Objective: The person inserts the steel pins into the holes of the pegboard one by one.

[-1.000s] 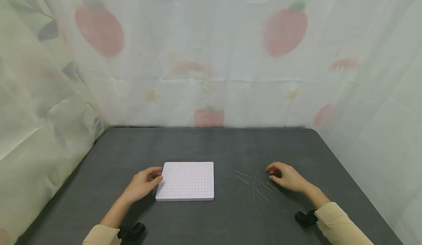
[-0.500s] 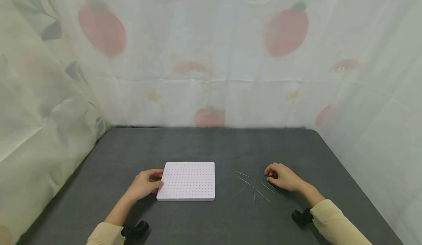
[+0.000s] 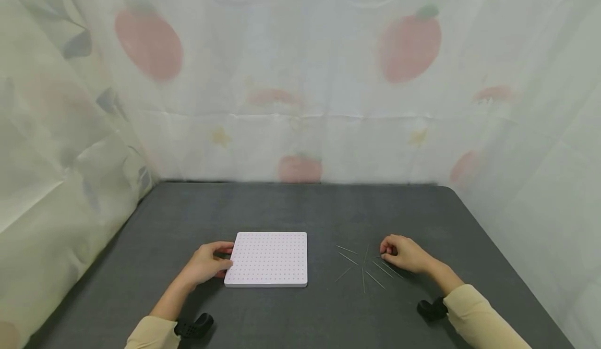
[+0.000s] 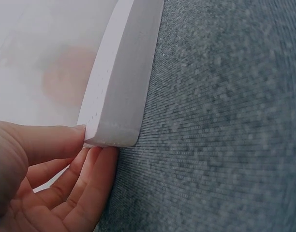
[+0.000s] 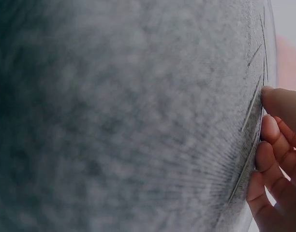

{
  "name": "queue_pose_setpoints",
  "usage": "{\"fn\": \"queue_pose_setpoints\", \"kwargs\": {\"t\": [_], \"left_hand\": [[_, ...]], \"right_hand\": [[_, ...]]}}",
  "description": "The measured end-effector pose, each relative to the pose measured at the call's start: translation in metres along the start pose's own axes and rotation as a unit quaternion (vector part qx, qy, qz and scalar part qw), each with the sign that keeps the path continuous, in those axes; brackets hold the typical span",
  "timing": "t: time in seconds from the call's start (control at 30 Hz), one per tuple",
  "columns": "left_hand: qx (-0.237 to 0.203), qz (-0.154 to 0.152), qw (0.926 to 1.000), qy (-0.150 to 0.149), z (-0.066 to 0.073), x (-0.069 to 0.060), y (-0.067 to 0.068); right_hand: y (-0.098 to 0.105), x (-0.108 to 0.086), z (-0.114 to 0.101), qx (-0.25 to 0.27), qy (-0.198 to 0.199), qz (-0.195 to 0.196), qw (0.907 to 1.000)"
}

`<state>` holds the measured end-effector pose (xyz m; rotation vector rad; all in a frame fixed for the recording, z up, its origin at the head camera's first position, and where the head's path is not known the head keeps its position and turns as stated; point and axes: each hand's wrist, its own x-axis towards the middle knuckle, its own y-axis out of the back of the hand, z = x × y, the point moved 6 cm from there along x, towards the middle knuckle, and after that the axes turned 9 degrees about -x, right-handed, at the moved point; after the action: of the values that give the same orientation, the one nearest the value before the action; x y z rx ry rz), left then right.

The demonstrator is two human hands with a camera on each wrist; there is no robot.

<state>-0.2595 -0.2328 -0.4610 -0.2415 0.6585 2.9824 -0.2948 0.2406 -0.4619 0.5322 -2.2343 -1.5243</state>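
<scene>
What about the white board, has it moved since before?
No. Against the table's back edge and the printed red fruit, the white board sits the same; the whole view shifted slightly.

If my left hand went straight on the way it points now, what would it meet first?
Your left hand would meet the white board straight away; it appears to be touching that board's left edge.

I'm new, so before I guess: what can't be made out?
Head view: dots on the white board, too small to tell holes from marks.
Head view: whether the right hand pinches one of the thin sticks, too small to tell.
Left wrist view: the white board's far end, cut off by the top edge.
Right wrist view: rest of that hand, cut off by the right edge.
</scene>
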Motion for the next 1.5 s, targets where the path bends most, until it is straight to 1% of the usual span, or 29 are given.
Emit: {"fn": "queue_pose_setpoints", "kwargs": {"t": [0.23, 0.5, 0.67, 0.83, 1.03, 1.2, 1.33, 1.5], "left_hand": [[0.002, 0.007, 0.9999, 0.009, 0.000, 0.000, -0.001], [0.003, 0.008, 0.9999, 0.008, 0.000, 0.000, -0.001], [0.003, 0.010, 0.9999, 0.009, 0.001, 0.000, -0.001], [0.005, 0.009, 0.9999, 0.010, 0.001, 0.000, -0.001], [0.004, 0.008, 0.9999, 0.010, 0.001, -0.001, -0.001], [-0.001, 0.005, 1.0000, 0.002, 0.002, 0.000, -0.001], [0.003, 0.005, 1.0000, 0.001, 0.002, 0.000, 0.000], [0.007, 0.004, 0.9999, 0.007, 0.002, 0.000, -0.001]], "right_hand": [[0.001, -0.001, 0.000, 0.008, 0.002, 0.001, 1.0000], [0.001, 0.000, -0.004, -0.006, 0.007, 0.008, 0.9999], [0.002, 0.001, -0.006, -0.015, 0.004, 0.013, 0.9998], [0.001, 0.001, -0.007, -0.017, -0.007, 0.008, 0.9998], [0.002, 0.001, -0.007, -0.004, -0.022, 0.007, 0.9997], [0.006, 0.003, -0.008, 0.011, -0.029, 0.004, 0.9995], [0.009, 0.008, -0.011, 0.021, -0.037, -0.002, 0.9991], [0.011, 0.017, -0.020, 0.031, -0.047, -0.007, 0.9984]]}}
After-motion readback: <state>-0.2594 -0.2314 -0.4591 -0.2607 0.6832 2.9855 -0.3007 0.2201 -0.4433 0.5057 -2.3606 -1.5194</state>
